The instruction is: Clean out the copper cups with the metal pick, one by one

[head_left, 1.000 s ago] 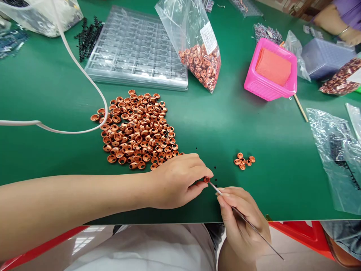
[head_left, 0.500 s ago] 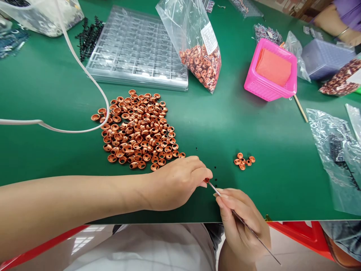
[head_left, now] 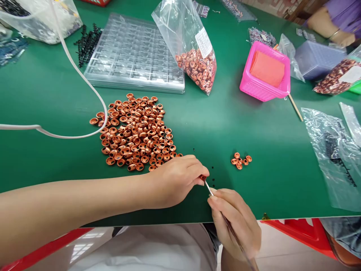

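My left hand (head_left: pixel 180 180) pinches one small copper-coloured cup (head_left: pixel 202 177) between thumb and fingertips, near the table's front edge. From the right, my right hand (head_left: pixel 237 222) grips a thin metal rod (head_left: pixel 208 187), whose tip meets the cup; whether it goes inside is too small to tell. Beyond my left wrist lies a big pile of copper cups (head_left: pixel 138 131), some showing round holes. Several more cups (head_left: pixel 239 161) form a small group to the right. Tiny black bits (head_left: pixel 213 180) dot the green surface between the hands and that group.
Stacked clear trays (head_left: pixel 135 56) and a bag of copper cups (head_left: pixel 197 67) stand behind the pile. A white cable (head_left: pixel 84 77) loops at the left. Back right are a pink basket (head_left: pixel 265 90), plastic bags (head_left: pixel 335 158) and another person's arm (head_left: pixel 324 24).
My right hand and the rod have shifted slightly left, and the rod now slants more steeply. The whole view has moved a little. The left hand keeps its pinch on the cup.
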Demonstrator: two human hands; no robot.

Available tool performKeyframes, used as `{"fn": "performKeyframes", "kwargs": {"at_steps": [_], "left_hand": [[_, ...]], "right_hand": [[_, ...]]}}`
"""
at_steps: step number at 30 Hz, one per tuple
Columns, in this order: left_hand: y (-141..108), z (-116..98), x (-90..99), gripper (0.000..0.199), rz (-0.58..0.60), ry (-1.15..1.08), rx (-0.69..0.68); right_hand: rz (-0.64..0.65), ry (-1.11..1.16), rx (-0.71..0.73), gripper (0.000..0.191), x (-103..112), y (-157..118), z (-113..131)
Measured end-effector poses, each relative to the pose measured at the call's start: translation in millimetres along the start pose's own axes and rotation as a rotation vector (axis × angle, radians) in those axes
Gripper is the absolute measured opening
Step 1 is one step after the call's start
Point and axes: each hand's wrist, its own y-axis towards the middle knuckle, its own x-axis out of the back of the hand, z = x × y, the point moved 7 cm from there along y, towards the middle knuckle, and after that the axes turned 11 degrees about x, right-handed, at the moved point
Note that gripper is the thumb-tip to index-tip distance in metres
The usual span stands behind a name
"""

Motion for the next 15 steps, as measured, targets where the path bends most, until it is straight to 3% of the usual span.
{"fn": "performKeyframes", "kwargs": {"at_steps": [7,10,15], "left_hand": [[1.6,-3.5,5.9,0.012,0.018,-0.07,-0.016],[-1.2,-5.4,7.2,0.014,0.004,-0.019,-0.03],[-4.4,-10.4,7.3,0.016,-0.031,0.112,-0.073]], "right_hand": [[-0.542,0.151,-0.282,0.022,23.5,-11.2,-22.4],[-0.611,0.186,-0.342,0.018,23.9,-13.0,-27.3],[-0.62,0.182,-0.388,0.018,23.6,-14.2,-30.2]]}}
